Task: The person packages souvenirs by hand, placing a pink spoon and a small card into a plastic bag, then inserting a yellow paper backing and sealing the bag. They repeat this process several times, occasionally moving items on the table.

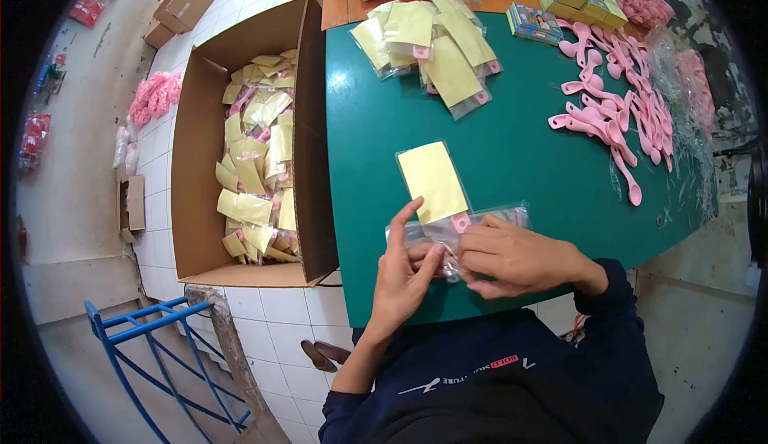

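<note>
A clear plastic bag (448, 270) lies at the table's front edge with both hands on it. My left hand (404, 272) pinches its flap between thumb and fingers, index finger stretched up beside a yellow card (433, 180). From the other side my right hand (520, 256) is closed on the same clear plastic, its fingertips partly hidden. The card sits in a clear sleeve, and a pink handle end (461, 222) with a hole shows at its lower edge. More flat clear bags (512, 214) lie beneath the hands.
Finished-looking packets (448, 68) with yellow cards lie at the back of the green table (368, 164). Pink spoons (616, 116) spread over the right side, near small boxes (534, 24). Left stands a large cardboard box (196, 204) full of packets, with a blue metal frame (152, 324) nearby.
</note>
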{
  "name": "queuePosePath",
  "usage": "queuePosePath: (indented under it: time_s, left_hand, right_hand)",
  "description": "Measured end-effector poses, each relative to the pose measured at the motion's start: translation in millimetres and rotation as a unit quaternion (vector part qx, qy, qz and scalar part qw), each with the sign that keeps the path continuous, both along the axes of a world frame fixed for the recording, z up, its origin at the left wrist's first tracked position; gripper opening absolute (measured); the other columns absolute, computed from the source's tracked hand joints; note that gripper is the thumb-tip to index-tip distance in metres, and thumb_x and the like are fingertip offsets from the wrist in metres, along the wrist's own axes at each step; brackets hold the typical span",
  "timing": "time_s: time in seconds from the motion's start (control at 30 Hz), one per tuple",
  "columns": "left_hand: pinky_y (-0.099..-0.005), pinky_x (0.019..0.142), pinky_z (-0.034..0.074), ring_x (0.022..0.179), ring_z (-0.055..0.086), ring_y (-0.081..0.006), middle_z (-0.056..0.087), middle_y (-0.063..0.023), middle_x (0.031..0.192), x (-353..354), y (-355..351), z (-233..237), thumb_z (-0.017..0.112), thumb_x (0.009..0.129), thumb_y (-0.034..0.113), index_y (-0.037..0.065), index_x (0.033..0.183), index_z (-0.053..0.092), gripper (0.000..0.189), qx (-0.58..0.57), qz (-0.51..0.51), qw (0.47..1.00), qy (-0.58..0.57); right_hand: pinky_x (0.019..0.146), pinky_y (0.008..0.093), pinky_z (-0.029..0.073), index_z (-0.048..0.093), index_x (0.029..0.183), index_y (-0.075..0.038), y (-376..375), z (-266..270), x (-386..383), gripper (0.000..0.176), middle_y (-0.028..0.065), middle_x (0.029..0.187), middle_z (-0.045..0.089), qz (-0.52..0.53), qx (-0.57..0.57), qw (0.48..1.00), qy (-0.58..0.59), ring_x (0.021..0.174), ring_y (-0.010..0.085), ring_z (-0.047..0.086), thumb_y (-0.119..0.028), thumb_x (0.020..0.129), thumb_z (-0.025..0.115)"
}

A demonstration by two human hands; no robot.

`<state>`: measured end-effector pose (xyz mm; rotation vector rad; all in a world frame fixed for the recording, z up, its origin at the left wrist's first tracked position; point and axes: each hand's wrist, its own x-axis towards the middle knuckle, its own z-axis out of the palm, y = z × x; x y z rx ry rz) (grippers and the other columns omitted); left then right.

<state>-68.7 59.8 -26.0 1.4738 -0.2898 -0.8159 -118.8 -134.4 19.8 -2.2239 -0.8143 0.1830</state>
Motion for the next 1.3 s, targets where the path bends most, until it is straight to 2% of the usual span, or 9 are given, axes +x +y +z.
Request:
queuePosePath:
  time_s: [0.17, 0.23, 0.27, 0.37, 0.43, 0.57, 0.77, 0.97, 1.3]
  left_hand:
    - [-0.0246, 0.069, 0.053, 0.078, 0.064, -0.0120, 0.068, -0.0105, 0.086, 5, 4, 4, 0.050, 0.093, 0.005, 0.005, 0.131, 0.037, 0.040, -0.007, 0.000, 0.999, 0.042]
    - [-0.0254, 0.072, 0.053, 0.082, 0.064, -0.0142, 0.067, -0.0118, 0.090, 7, 9, 4, 0.048, 0.093, 0.004, 0.002, 0.125, 0.044, 0.033, 0.002, -0.022, 0.999, 0.043]
    - [-0.0263, 0.074, 0.053, 0.085, 0.065, -0.0161, 0.066, -0.0127, 0.092, 6, 10, 5, 0.047, 0.093, 0.003, 0.001, 0.122, 0.047, 0.029, 0.003, -0.031, 0.998, 0.047]
    - [-0.0280, 0.078, 0.053, 0.088, 0.064, -0.0178, 0.065, -0.0142, 0.097, 7, 11, 6, 0.045, 0.094, 0.003, -0.003, 0.114, 0.053, 0.022, -0.022, -0.032, 0.998, 0.045]
    - [-0.0278, 0.079, 0.052, 0.090, 0.064, -0.0174, 0.064, -0.0135, 0.099, 3, 11, 7, 0.045, 0.094, 0.003, -0.004, 0.110, 0.056, 0.021, -0.045, -0.024, 0.997, 0.058]
    - [-0.0267, 0.080, 0.052, 0.094, 0.063, -0.0175, 0.063, -0.0116, 0.101, 4, 9, 13, 0.044, 0.095, 0.002, -0.005, 0.109, 0.057, 0.020, -0.093, -0.025, 0.992, 0.084]
    - [-0.0265, 0.078, 0.052, 0.094, 0.064, -0.0193, 0.062, -0.0141, 0.104, 13, 20, 20, 0.044, 0.094, 0.000, -0.003, 0.112, 0.054, 0.021, -0.092, -0.014, 0.989, 0.116]
    - [-0.0262, 0.066, 0.053, 0.079, 0.063, -0.0122, 0.063, -0.0077, 0.088, 23, 6, 12, 0.061, 0.083, 0.000, -0.002, 0.096, 0.055, 0.014, 0.061, -0.035, 0.987, -0.142]
    - [-0.0218, 0.073, 0.047, 0.083, 0.056, -0.0083, 0.058, -0.0038, 0.089, 31, 10, 7, 0.059, 0.085, -0.001, -0.003, 0.094, 0.054, 0.010, 0.059, -0.046, 0.994, -0.082]
  right_hand:
    - [0.069, 0.0304, 0.045, 0.058, 0.088, -0.006, -131, 25, 16, 0.012, 0.0062, 0.088, 0.059, -0.047, 0.195, 0.978, 0.053, 0.080, 0.0186, 0.057, -0.012, 0.080, 0.065]
    - [0.073, 0.0316, 0.045, 0.056, 0.093, -0.003, -190, -11, -19, 0.012, 0.0114, 0.093, 0.059, -0.518, 0.185, 0.831, -0.081, 0.082, 0.0179, 0.056, -0.011, 0.084, 0.058]
    - [0.075, 0.0317, 0.045, 0.055, 0.097, -0.002, -215, -14, -29, 0.017, 0.0127, 0.096, 0.059, -0.529, 0.198, 0.821, -0.082, 0.084, 0.0192, 0.056, -0.009, 0.083, 0.058]
    - [0.081, 0.0322, 0.044, 0.052, 0.112, 0.001, -276, -8, -28, 0.034, 0.0164, 0.103, 0.057, -0.548, 0.236, 0.797, -0.097, 0.089, 0.0232, 0.056, -0.004, 0.079, 0.059]
    - [0.086, 0.0337, 0.043, 0.047, 0.121, 0.000, -184, 35, -8, 0.055, 0.0157, 0.108, 0.054, -0.495, -0.156, 0.841, -0.152, 0.096, 0.0264, 0.053, -0.001, 0.069, 0.066]
    - [0.079, 0.0364, 0.047, 0.052, 0.107, -0.010, -17, -5, -18, 0.053, 0.0117, 0.106, 0.046, -0.280, -0.024, 0.958, -0.051, 0.093, 0.0261, 0.054, -0.011, 0.061, 0.079]
    - [0.064, 0.0288, 0.049, 0.062, 0.081, -0.006, 11, -25, -9, 0.021, 0.0098, 0.098, 0.049, -0.372, 0.047, 0.921, -0.108, 0.075, 0.0189, 0.057, -0.004, 0.066, 0.077]
    - [0.065, 0.0302, 0.050, 0.063, 0.085, -0.005, 10, -25, -4, 0.019, 0.0088, 0.103, 0.048, -0.340, 0.137, 0.929, -0.043, 0.077, 0.0156, 0.056, -0.005, 0.069, 0.074]
    - [0.071, 0.0305, 0.050, 0.061, 0.088, -0.003, 7, -26, 3, 0.020, 0.0103, 0.107, 0.048, -0.383, 0.185, 0.900, 0.093, 0.079, 0.0151, 0.058, -0.003, 0.072, 0.073]
